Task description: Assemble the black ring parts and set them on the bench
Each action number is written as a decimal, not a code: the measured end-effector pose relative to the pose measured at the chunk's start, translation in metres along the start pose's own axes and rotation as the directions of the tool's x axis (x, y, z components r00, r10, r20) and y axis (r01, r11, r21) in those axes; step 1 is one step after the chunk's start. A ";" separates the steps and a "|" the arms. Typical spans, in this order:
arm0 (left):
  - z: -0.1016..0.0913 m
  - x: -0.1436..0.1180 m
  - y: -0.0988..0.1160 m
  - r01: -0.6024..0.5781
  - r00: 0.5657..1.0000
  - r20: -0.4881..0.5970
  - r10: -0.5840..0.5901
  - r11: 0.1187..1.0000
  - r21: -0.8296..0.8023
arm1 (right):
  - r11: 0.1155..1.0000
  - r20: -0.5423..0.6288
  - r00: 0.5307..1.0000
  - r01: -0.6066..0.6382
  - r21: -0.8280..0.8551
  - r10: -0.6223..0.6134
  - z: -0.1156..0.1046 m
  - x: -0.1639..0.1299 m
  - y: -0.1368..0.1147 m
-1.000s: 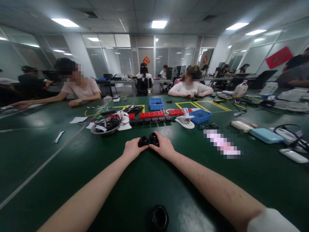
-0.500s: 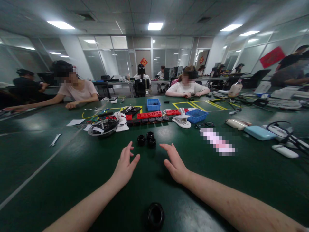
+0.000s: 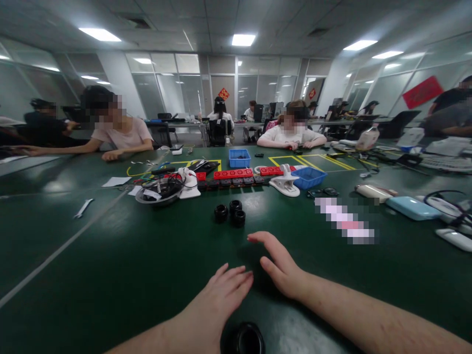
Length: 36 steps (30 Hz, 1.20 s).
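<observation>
My left hand (image 3: 224, 297) lies palm down over the table, its fingers stretched out. Just below it, at the bottom edge of the view, stands a round black piece with a hollow middle (image 3: 252, 339), partly cut off. My right hand (image 3: 280, 268) is held to the right, thumb and fingers apart, with nothing in it. Beyond both hands, several similar black ring-shaped pieces (image 3: 236, 207) sit close together on the green tabletop. Neither hand touches this far group. Whether my left hand touches the near black piece, I cannot tell.
A red and black strip (image 3: 233, 174) crosses the table, with a white clip (image 3: 285, 182) and blue baskets (image 3: 239, 158) around it. A tray of cables (image 3: 158, 196) and a wrench (image 3: 84, 208) lie left. A blue case (image 3: 413, 208) lies right. People sit opposite.
My left hand has moved from beside the far black pieces back toward me, near the close black piece. My right hand has drawn back slightly. The view has shifted a little.
</observation>
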<state>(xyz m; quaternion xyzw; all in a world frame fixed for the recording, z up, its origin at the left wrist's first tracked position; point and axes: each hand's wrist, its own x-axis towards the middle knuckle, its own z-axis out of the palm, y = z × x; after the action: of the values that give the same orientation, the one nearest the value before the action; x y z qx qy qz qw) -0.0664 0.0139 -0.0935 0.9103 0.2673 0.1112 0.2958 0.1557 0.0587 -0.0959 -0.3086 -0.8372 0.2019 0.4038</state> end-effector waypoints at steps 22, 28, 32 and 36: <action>0.012 0.006 -0.006 0.162 0.985 -0.079 -0.156 0.985 0.067 | 0.942 0.247 0.950 0.249 -0.222 -0.193 0.018 -0.017 -0.041; 0.001 0.011 0.010 0.238 0.971 -0.044 -0.236 0.970 0.041 | 0.926 0.369 0.872 0.371 -0.073 -0.320 0.007 -0.009 -0.047; 0.003 0.011 0.012 0.210 0.971 -0.123 -0.206 0.978 0.019 | 0.886 0.345 0.832 0.464 -0.002 -0.435 0.016 -0.011 -0.045; 0.006 0.010 0.011 0.216 0.974 -0.089 -0.209 0.974 0.070 | 0.874 0.367 0.796 0.465 0.140 -0.482 0.020 -0.015 -0.043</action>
<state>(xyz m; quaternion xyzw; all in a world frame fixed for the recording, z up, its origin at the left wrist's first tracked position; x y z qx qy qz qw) -0.0515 0.0090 -0.0912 0.8822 0.3791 0.1049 0.2588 0.1317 0.0152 -0.0909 -0.0345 -0.9464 0.1697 0.2725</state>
